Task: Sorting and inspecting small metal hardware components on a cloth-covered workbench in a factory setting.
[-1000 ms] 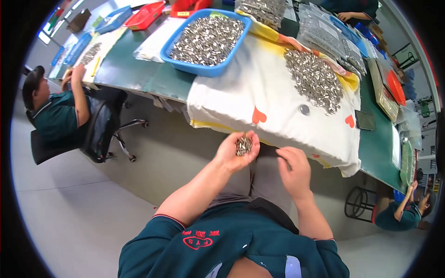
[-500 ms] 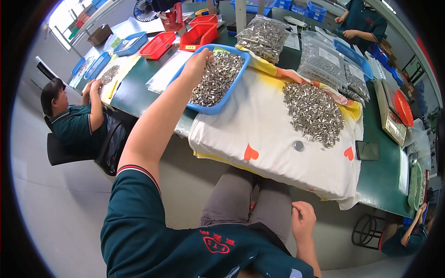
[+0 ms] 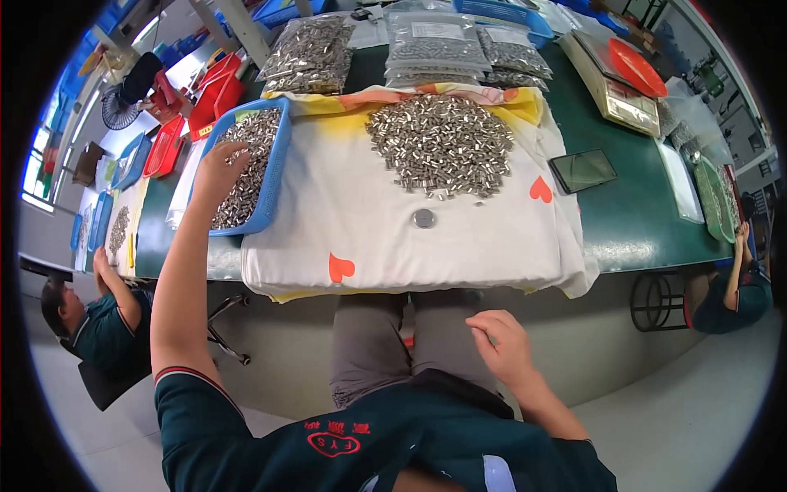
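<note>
My left hand [image 3: 220,170] hovers over the near-left side of a blue plastic basket [image 3: 280,164] filled with small shiny metal cylinders [image 3: 254,152]. Its thumb and forefinger are bent but apart, and nothing shows between them. Above my lap, in front of the table edge, my right hand [image 3: 504,348] is closed with its fingers curled in; whatever they may hold is hidden. A loose heap of similar metal cylinders [image 3: 443,143] lies on a white cloth [image 3: 328,213] with orange hearts. Near the heap sits a round grey disc [image 3: 423,218].
Clear bags of metal pieces [image 3: 434,45] line the back. On the right are a phone [image 3: 583,170], a scale [image 3: 607,82] bearing a red-orange tray [image 3: 637,69], and a green basket [image 3: 711,201]. Red bins [image 3: 215,94] stand left. One person [image 3: 106,328] sits left, another [image 3: 730,295] right.
My view has swung to the right. My left hand has drawn back from the basket's far end toward its near-left side. My right hand stays closed above my lap.
</note>
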Available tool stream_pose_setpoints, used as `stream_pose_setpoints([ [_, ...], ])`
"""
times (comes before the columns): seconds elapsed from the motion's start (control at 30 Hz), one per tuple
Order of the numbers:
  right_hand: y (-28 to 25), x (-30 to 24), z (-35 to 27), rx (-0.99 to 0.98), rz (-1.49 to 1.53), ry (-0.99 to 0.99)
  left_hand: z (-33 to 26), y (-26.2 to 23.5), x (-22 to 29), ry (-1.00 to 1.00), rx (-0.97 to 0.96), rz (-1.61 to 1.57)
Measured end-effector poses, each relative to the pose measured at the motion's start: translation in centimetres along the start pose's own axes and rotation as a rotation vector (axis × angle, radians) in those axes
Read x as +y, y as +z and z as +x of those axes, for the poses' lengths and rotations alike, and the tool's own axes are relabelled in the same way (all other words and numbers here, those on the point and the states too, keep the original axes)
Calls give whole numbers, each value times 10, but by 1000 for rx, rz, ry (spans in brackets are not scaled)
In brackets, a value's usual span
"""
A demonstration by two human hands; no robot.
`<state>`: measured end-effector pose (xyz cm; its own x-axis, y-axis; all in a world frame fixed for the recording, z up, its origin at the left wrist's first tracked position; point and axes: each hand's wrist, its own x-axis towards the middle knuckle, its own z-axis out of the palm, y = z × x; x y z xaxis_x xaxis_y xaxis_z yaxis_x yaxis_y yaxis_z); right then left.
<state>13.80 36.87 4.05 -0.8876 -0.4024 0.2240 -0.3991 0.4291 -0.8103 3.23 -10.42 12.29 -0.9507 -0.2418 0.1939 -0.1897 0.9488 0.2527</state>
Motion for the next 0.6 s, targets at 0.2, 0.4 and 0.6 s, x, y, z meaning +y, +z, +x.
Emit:
stream_pose_setpoints([
  [0.2, 1, 14, -6, 43, 76, -69, -49, 26, 142, 314, -259, -198],
  [0.4, -16, 37, -29, 31, 109, -98, -74, 73, 227, 275, -414, -345],
  [0.6, -43, 45, -52, 56, 67, 7, -72, 98, 224, 354, -377, -217],
])
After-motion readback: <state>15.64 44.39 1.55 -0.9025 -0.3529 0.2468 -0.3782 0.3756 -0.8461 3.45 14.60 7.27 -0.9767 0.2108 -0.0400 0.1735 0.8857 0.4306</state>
